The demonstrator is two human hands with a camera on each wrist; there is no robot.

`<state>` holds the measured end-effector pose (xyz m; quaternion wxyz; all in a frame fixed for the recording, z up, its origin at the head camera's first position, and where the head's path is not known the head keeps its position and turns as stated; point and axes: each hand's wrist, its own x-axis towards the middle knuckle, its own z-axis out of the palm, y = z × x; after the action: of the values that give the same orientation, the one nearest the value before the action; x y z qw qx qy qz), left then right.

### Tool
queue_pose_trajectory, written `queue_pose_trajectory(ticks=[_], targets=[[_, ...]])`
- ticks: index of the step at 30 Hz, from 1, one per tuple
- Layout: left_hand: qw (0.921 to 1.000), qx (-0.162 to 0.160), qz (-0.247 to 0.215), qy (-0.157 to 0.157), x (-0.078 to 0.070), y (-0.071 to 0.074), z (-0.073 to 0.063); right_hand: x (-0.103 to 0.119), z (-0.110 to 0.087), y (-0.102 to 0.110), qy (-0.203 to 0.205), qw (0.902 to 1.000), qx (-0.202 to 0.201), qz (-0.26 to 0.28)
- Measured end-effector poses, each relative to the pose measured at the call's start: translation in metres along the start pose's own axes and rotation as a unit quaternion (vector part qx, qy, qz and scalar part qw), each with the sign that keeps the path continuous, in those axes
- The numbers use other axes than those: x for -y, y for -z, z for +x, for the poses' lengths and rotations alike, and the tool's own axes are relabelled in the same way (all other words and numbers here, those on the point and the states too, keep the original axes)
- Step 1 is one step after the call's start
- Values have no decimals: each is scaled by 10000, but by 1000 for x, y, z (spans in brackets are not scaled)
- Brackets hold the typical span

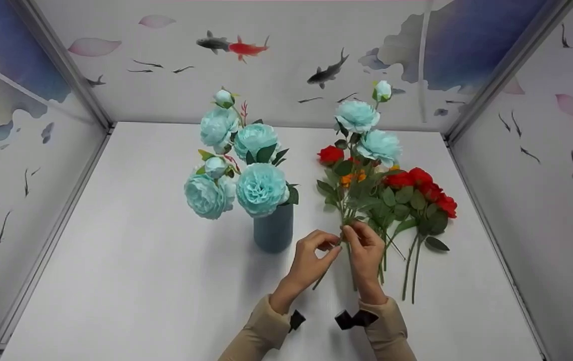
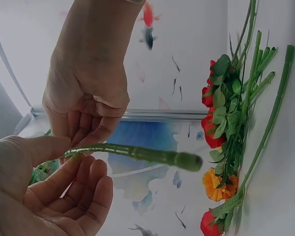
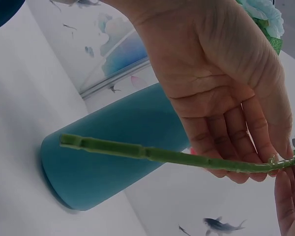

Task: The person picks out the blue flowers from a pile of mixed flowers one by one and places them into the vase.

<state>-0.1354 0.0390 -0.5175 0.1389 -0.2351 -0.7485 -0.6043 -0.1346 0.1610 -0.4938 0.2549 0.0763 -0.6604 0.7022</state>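
Observation:
Both hands meet over the table in front of an artificial light-blue peony (image 1: 379, 146). My left hand (image 1: 314, 255) pinches its green stem (image 2: 132, 151) between thumb and index finger, the other fingers loosely curled. Right beside it, my right hand (image 1: 366, 250) pinches the same stem a little higher, below the leaves. The cut end of the stem sticks out past the left hand, as the right wrist view also shows. To the left stands a blue-grey vase (image 1: 273, 230) that holds several light-blue peonies (image 1: 262, 189) and buds.
Red roses (image 1: 419, 183) with leafy stems lie on the white table (image 1: 156, 281) to the right, with orange flowers (image 2: 220, 185) among them. White panels (image 1: 286, 95) printed with fish enclose the table at the back and both sides.

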Motion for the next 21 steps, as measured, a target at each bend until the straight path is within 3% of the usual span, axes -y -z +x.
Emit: queue_pose_trajectory(ticks=[9,18,21], targets=[[9995,-225,76,217,1,1,1,-21,-3,1,16,10000,9,-93],[9989,-152,19,449,-1,5,2,-2,-5,-7,67,9997,57,-218],[9985,-124,44,523,-2,6,2,-6,-5,-6,53,9997,82,-218]])
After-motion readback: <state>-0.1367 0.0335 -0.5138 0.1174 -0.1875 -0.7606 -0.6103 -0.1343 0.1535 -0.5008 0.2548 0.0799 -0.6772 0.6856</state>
